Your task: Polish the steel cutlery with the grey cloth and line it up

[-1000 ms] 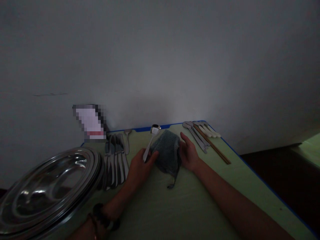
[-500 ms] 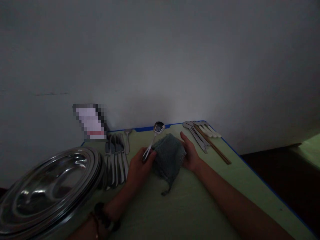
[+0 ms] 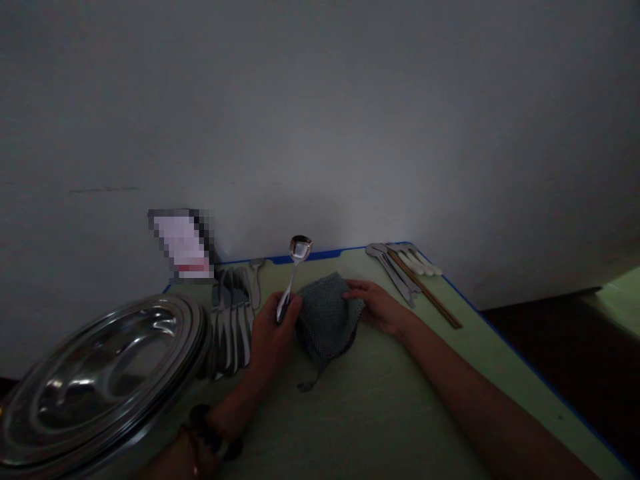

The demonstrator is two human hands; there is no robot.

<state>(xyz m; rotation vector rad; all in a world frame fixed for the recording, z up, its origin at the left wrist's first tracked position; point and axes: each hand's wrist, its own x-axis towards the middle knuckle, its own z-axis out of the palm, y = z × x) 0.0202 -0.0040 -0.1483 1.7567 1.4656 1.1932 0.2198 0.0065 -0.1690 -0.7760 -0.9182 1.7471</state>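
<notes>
Left fingers: the left hand pinches the spoon's handle near its lower end, thumb on top.
Spoon: raised and tilted, bowl at 11 o'clock of the cloth (12 toward the wall).
Right fingers: from the right hand, at 3 o'clock; tips touch the cloth. Others hidden; whether they pinch it cannot be told.
Cloth: grey, between both hands, tail trailing to 7 o'clock.
Cutlery row: 9 o'clock, just beyond the left hand; single utensil adjacent.
Plates: metal, stacked, between 8 and 9.
Phone: pixelated, 10 o'clock.
Chopsticks: between 2 and 3, beside steel spoons and white-handled pieces.
Surface: pale green, blue-edged, meeting the wall at 12.
</notes>
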